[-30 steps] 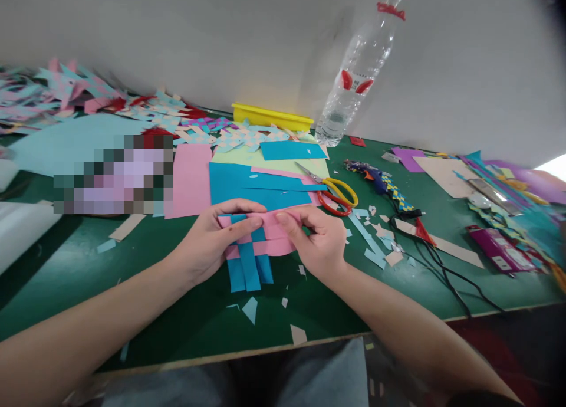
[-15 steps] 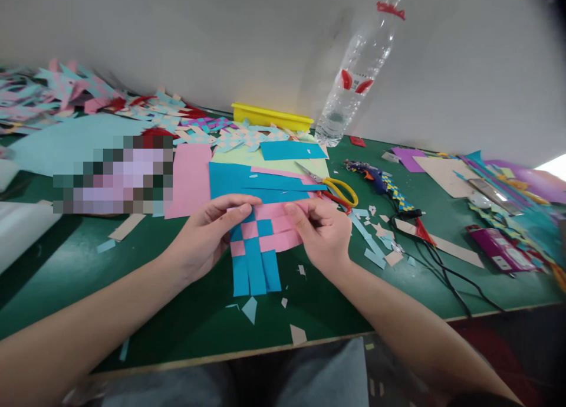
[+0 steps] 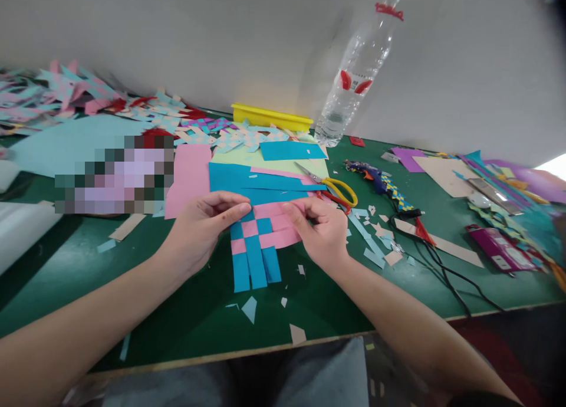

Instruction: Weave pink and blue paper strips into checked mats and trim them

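Note:
Between my hands is a woven paper piece (image 3: 252,236), its blue and pink strips crossing in a checkerboard. Blue strip ends hang toward me, and loose pink ends point right. My left hand (image 3: 207,227) pinches its upper left edge between thumb and forefinger. On the right, my right hand (image 3: 321,227) is closed on the pink strips, thumb on top; its fingertips are partly hidden behind the paper. Just beyond lie blue paper sheets (image 3: 230,177) and a pair of scissors (image 3: 338,191) with yellow handles.
On the green table (image 3: 186,318) lie paper scraps. A glue gun (image 3: 375,177) with a black cable rests at right, near a purple box (image 3: 502,248). A plastic bottle (image 3: 354,71) leans by the wall beside a yellow tray (image 3: 272,118). Woven strips (image 3: 71,91) pile up at left.
My left hand has shifted slightly left along the top edge of the woven piece, its fingers lifting a little. The right hand has moved very slightly left, still gripping the pink strips.

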{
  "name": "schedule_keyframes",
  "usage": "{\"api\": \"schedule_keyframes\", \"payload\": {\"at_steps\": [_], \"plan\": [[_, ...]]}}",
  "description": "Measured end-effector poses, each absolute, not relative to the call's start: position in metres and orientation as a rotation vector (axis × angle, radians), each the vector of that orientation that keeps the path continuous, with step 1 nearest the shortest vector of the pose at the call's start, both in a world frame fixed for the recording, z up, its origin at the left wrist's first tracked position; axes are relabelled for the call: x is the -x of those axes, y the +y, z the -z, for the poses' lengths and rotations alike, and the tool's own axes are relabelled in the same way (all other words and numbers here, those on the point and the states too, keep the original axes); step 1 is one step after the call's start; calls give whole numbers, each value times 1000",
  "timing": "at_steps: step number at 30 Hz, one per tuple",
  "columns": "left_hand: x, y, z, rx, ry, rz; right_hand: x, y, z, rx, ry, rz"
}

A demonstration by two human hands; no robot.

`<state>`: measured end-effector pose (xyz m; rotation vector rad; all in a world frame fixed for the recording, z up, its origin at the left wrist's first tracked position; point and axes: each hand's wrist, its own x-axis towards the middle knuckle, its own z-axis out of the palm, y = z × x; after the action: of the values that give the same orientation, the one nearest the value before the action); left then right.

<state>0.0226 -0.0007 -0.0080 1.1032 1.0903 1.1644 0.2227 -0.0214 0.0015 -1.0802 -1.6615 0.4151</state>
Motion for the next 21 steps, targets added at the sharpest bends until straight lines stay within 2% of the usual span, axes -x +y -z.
{"api": "schedule_keyframes", "payload": {"at_steps": [14,21], "plan": [[-20,-1,-1,-1379,1386,-1217,-225,-16,-1,1115,-1739,-398],[-17,5,4,-1246,1251,-1151,-227,-13,2,1123,-1724,-386]]}}
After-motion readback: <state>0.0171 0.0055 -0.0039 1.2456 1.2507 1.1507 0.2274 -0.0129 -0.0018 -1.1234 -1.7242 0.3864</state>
